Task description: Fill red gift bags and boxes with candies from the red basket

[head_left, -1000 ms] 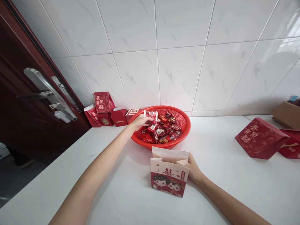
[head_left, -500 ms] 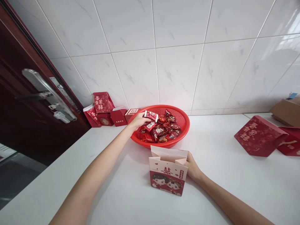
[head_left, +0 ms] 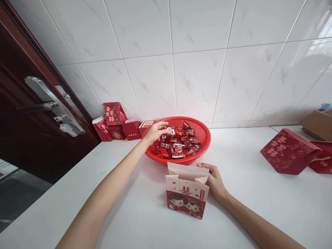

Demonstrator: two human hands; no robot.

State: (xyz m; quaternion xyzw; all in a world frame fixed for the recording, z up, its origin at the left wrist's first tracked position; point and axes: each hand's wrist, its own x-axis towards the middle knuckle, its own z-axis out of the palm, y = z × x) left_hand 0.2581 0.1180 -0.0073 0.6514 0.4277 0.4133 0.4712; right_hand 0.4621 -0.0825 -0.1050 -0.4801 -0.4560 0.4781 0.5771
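My left hand (head_left: 155, 133) is over the left side of a red plastic basket (head_left: 206, 140), its fingers apart. Its fingertips are beside a wrapped candy (head_left: 171, 130) with a white label; no candy shows lifted in them. Several red-wrapped candies (head_left: 178, 150) lie heaped in the basket. In front stands a paper gift box (head_left: 185, 204), open at the top, printed with two cartoon figures on red. My right hand (head_left: 214, 181) is at the box's right rear edge, fingers loosely stretched behind its rim; whether they touch it is partly hidden.
Several red boxes (head_left: 114, 121) stand at the back left by the tiled wall (head_left: 147, 83). Another red box (head_left: 287, 152) lies at the right, with a brown cardboard box (head_left: 316, 124) behind. A dark door with a metal handle (head_left: 54, 103) is at the left.
My left hand has let go of the candy packet it held above the basket, and its fingers have spread. My right hand's fingers have loosened from the gift box and show above its rim.
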